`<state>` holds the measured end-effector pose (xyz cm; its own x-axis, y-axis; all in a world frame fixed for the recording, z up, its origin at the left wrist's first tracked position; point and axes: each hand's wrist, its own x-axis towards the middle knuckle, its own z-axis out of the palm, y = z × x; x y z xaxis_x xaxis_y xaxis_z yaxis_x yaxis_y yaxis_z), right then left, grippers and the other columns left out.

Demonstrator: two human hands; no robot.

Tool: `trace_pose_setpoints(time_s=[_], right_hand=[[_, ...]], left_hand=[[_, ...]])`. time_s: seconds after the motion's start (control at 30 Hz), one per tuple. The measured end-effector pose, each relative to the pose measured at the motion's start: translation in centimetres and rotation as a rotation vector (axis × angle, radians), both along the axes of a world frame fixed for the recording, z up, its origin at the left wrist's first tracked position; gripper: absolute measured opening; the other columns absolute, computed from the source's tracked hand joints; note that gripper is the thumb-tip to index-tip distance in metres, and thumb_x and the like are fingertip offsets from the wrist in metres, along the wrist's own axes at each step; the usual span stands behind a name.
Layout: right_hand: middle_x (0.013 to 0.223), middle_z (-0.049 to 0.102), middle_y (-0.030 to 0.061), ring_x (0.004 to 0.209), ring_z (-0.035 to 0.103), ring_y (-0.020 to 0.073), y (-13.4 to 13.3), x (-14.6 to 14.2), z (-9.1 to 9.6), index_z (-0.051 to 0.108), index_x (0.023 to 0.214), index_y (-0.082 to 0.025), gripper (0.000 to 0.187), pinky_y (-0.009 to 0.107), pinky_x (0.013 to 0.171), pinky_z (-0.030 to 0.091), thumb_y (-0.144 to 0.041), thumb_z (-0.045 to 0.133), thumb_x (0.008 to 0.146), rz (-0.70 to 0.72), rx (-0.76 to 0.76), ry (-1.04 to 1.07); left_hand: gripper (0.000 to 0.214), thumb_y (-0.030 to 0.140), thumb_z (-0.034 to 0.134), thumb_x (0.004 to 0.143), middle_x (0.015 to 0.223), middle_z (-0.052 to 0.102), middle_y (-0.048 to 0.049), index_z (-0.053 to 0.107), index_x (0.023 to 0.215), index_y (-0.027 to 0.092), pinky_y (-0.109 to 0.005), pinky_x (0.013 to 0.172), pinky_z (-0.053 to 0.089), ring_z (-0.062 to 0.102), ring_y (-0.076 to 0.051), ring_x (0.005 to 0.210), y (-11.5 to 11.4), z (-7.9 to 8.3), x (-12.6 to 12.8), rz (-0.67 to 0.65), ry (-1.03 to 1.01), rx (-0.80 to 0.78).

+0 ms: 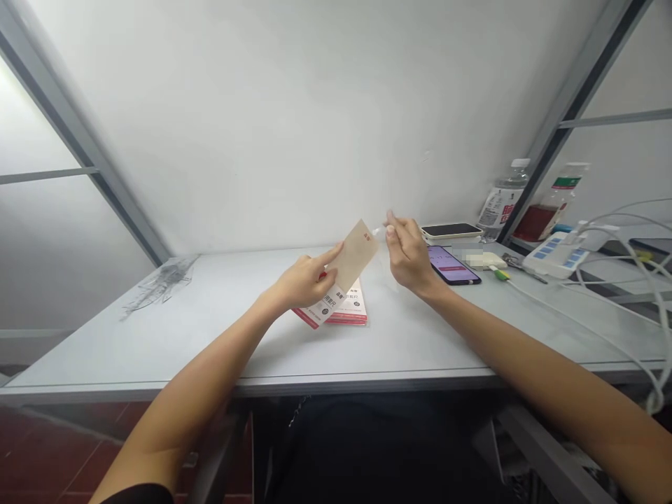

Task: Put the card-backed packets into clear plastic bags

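Observation:
My left hand (pixel 304 283) is closed on a flat beige card-like packet (pixel 354 259), holding it tilted above the table between thumb and fingers. Small red print marks its upper corner. Just right of that corner, my right hand (pixel 408 257) is raised in a pinch. A small whitish, translucent bit (pixel 376 231) shows at its fingertips, blurred, and I cannot make out what it is. Beneath the left hand lie white-and-red printed packets (pixel 349 315), overlapping on the table and partly hidden by the hand and the card.
On the white table (pixel 225 343), a lit phone (pixel 454 266) lies right of my right hand, with another phone (pixel 451 229) behind it. Farther right are a power strip (pixel 556 255), tangled white cables (pixel 651 294) and two bottles, one clear (pixel 507 199), one holding dark red liquid (pixel 543 217).

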<state>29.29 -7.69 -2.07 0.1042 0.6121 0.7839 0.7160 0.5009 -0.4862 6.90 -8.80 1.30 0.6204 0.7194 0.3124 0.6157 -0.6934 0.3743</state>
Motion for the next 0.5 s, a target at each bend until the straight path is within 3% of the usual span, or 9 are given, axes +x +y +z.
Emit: trace_pose_setpoints(time_s=[0.23, 0.5], right_hand=[[0.112, 0.050, 0.0114, 0.109, 0.049, 0.0250, 0.24, 0.14, -0.05, 0.043, 0.133, -0.021, 0.054, 0.046, 0.094, 0.039, -0.049, 0.021, 0.093, -0.028, -0.009, 0.031], [0.108, 0.051, 0.0112, 0.109, 0.048, 0.0252, 0.01, -0.07, 0.11, 0.047, 0.131, -0.021, 0.058, 0.045, 0.095, 0.038, -0.053, 0.019, 0.092, -0.029, -0.025, 0.034]], left_hand=[[0.057, 0.025, 0.037, 0.085, 0.043, 0.041, 0.0075, 0.027, 0.141, 0.019, -0.018, 0.045, 0.031, 0.041, -0.008, 0.041, -0.29, 0.17, -0.21, -0.075, 0.048, -0.013], [0.059, 0.024, 0.036, 0.085, 0.045, 0.042, 0.0066, 0.025, 0.142, 0.018, -0.020, 0.044, 0.030, 0.042, -0.009, 0.042, -0.27, 0.21, -0.06, -0.009, 0.069, -0.012]])
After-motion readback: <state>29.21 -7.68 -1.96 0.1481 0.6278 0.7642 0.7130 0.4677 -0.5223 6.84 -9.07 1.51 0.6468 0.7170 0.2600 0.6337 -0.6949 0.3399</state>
